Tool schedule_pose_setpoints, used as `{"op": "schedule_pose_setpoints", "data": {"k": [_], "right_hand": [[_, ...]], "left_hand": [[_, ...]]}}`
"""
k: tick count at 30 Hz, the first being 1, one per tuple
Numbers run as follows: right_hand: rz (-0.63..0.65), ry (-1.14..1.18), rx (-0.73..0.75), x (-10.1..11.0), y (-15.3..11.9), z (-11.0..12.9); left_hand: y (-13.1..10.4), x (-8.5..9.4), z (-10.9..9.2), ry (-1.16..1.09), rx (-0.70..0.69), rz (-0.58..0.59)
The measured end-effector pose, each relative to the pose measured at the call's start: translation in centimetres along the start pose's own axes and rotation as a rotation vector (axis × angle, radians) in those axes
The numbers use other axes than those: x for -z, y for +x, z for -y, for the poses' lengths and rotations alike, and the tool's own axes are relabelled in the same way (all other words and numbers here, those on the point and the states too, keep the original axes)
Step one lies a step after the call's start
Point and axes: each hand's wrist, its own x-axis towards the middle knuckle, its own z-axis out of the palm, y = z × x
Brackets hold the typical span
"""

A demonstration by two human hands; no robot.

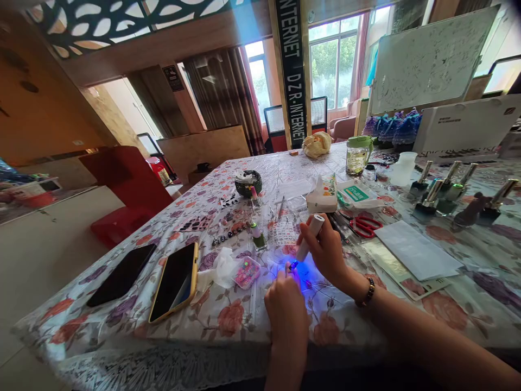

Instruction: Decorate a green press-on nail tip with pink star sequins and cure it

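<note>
My right hand [325,250] is wrapped round a white handheld UV lamp [310,238], tilted with its lower end toward my left hand. Blue-violet light from it falls on the fingertips and the cloth. My left hand [286,301] is closed in a pinch, and a small dark piece that looks like a false nail [293,265] shows at its fingertips, right under the lamp. Left of it lies a clear pink box of small decorations [246,272]. A green nail polish bottle [258,237] stands behind, beside a row of dark false nails [232,235].
Two phones, one black [122,274] and one yellow-cased [174,282], lie at left. Red scissors [365,226], white paper [417,250] and several polish bottles [448,198] occupy the right. Farther back are a tissue pack [358,194], a green-lidded jug [356,157] and a dark basket [248,188].
</note>
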Motion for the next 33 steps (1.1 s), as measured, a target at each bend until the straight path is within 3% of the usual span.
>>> {"op": "schedule_pose_setpoints", "data": {"k": [13, 22, 24, 28, 31, 33], "right_hand": [[-0.007, 0.031, -0.006, 0.0, -0.1, 0.2], [-0.052, 0.050, -0.038, 0.2, -0.2, 0.2], [-0.060, 0.054, -0.050, 0.2, -0.2, 0.0], [-0.060, 0.046, -0.068, 0.2, -0.2, 0.0], [-0.052, 0.028, -0.071, 0.3, -0.3, 0.1], [-0.048, 0.014, -0.075, 0.3, -0.4, 0.2]], "left_hand": [[-0.3, -0.3, 0.2, -0.138, 0.020, -0.055], [-2.3, 0.6, 2.5, -0.285, -0.079, -0.058], [-2.7, 0.9, 3.6, -0.352, -0.086, -0.128], [-2.5, 1.6, 7.6, -0.441, -0.039, -0.443], [-1.8, 2.0, 11.7, -0.341, 0.037, -0.676], [-1.4, 1.9, 14.5, -0.222, 0.082, -0.725]]}}
